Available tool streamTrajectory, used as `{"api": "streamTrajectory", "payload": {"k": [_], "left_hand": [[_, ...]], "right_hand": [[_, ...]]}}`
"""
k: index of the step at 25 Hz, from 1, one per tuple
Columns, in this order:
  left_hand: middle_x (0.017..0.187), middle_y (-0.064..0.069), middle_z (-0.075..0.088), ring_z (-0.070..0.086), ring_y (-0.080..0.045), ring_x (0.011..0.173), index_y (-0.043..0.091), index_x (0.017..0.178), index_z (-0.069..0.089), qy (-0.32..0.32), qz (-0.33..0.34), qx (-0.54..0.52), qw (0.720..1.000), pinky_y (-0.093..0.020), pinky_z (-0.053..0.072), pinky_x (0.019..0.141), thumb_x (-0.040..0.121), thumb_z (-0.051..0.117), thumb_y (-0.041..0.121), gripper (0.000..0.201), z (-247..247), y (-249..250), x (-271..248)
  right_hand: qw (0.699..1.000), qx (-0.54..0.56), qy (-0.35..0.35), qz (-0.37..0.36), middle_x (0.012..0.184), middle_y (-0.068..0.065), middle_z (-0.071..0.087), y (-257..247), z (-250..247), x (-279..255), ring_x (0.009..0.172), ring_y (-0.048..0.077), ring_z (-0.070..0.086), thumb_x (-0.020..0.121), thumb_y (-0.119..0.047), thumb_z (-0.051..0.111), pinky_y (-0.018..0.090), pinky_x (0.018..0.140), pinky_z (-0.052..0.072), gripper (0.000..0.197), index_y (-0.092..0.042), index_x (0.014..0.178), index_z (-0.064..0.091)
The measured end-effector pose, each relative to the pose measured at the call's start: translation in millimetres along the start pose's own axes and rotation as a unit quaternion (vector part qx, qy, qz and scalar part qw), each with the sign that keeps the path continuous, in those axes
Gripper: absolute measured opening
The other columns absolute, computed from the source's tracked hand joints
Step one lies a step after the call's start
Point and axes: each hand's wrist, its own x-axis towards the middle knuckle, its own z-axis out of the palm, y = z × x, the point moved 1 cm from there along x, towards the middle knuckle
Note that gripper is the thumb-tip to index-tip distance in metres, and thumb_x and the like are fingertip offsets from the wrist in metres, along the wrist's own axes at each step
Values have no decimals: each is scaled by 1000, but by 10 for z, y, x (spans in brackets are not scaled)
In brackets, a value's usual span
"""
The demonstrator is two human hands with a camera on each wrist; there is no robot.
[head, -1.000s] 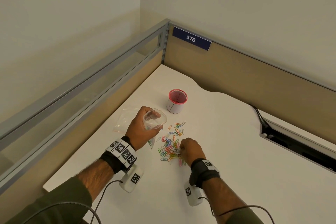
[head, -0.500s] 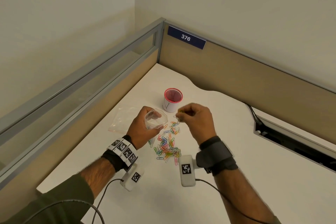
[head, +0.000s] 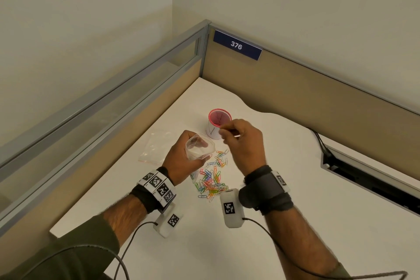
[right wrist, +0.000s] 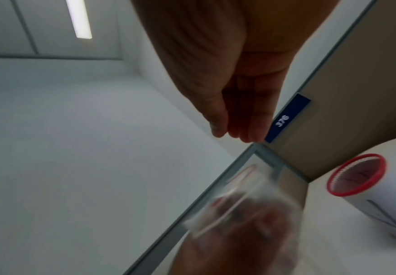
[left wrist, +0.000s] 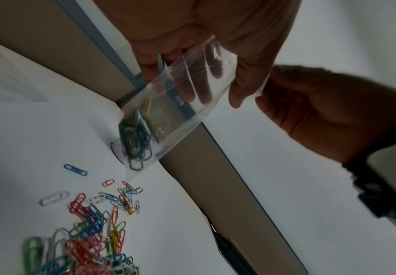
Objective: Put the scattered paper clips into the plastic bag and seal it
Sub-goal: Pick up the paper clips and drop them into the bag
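Observation:
My left hand (head: 179, 159) grips a small clear plastic bag (head: 200, 148) and holds its mouth open, just above the table. Several paper clips (left wrist: 135, 141) lie in the bag's lower corner. My right hand (head: 223, 134) hovers just right of and above the bag's mouth with its fingertips pinched together. A thin pale clip seems to stick out at the thumb. The right wrist view shows the fingertips (right wrist: 251, 134) pressed together over the blurred bag (right wrist: 239, 195). A pile of coloured paper clips (head: 211, 183) lies on the white table below both hands.
A white cup with a red rim (head: 219, 120) stands just behind my right hand. A second clear bag (head: 156, 148) lies flat to the left. Partition walls (head: 295, 88) close the back and left. A cable slot (head: 363, 173) opens at the right.
My right hand left the pile, rose with pinched fingers and moved to the bag's mouth. The left hand kept the bag open in about the same place.

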Motion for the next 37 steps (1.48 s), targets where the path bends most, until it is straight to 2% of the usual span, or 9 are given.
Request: {"api": "streamTrajectory", "payload": {"k": [3, 6, 10, 13, 16, 19, 24, 29, 37], "left_hand": [[111, 4, 68, 65, -14, 114, 26, 107, 55, 6, -4, -9, 1000, -43, 50, 106, 74, 81, 30, 42, -88, -15, -44], [114, 1, 67, 64, -14, 116, 27, 107, 56, 6, -12, -3, 1000, -46, 49, 107, 73, 80, 28, 42, -218, -23, -65], [116, 3, 65, 63, -14, 119, 27, 108, 56, 24, -30, 6, 999, -48, 48, 108, 75, 80, 27, 41, -381, -41, -55], [116, 4, 65, 62, -15, 118, 24, 109, 57, 40, -32, 8, 999, -49, 48, 107, 78, 81, 20, 39, -457, -70, -46], [117, 4, 65, 62, -14, 117, 22, 109, 57, 50, -40, 8, 998, -47, 49, 107, 80, 81, 17, 39, -478, -96, -27], [116, 3, 65, 63, -15, 117, 21, 109, 57, 52, -39, 6, 998, -46, 49, 107, 80, 82, 15, 39, -439, -117, -12], [116, 2, 66, 63, -17, 116, 18, 111, 56, 43, -39, -7, 998, -46, 49, 108, 80, 82, 15, 41, -357, -160, -9], [117, -1, 66, 63, -19, 116, 16, 112, 56, 33, -30, -11, 999, -45, 49, 108, 81, 82, 13, 40, -284, -134, -5], [116, -1, 66, 63, -17, 116, 24, 110, 54, 15, -19, -3, 1000, -43, 50, 107, 79, 82, 19, 42, -191, -39, -22]], "right_hand": [[993, -55, -31, 99, 87, 4, 71, 689, 76, 125, 81, 23, 66, 87, -13, 62, 42, 80, 57, 7, -13, 87, 70], [948, -225, -158, 162, 111, 9, 68, 1269, 336, 168, 102, 27, 63, 91, -11, 53, 37, 91, 51, 19, -13, 103, 68], [887, -307, -302, 167, 149, 12, 37, 1557, 632, 265, 136, 30, 37, 91, -6, 50, 40, 113, 34, 51, -15, 140, 41], [869, -307, -362, 139, 161, 8, 9, 1588, 813, 257, 148, 29, 13, 88, -2, 51, 44, 119, 23, 72, -18, 151, 18], [863, -333, -368, 94, 161, 9, 10, 1598, 892, 56, 148, 29, 11, 87, -2, 51, 45, 118, 26, 71, -17, 150, 22], [879, -323, -344, 70, 155, 10, 25, 1576, 853, -256, 143, 29, 23, 89, -9, 54, 41, 114, 33, 58, -16, 144, 35], [896, -295, -326, 58, 112, 6, 57, 1488, 680, -564, 106, 26, 56, 94, -19, 49, 36, 89, 50, 23, -18, 112, 63], [873, -309, -375, 33, 122, 3, 51, 1377, 672, -759, 111, 24, 49, 85, -37, 65, 39, 87, 52, 42, -23, 123, 55], [873, -367, -321, 30, 107, 10, 53, 1315, 822, -741, 97, 27, 55, 92, -35, 56, 36, 77, 52, 30, -14, 113, 56]]}}
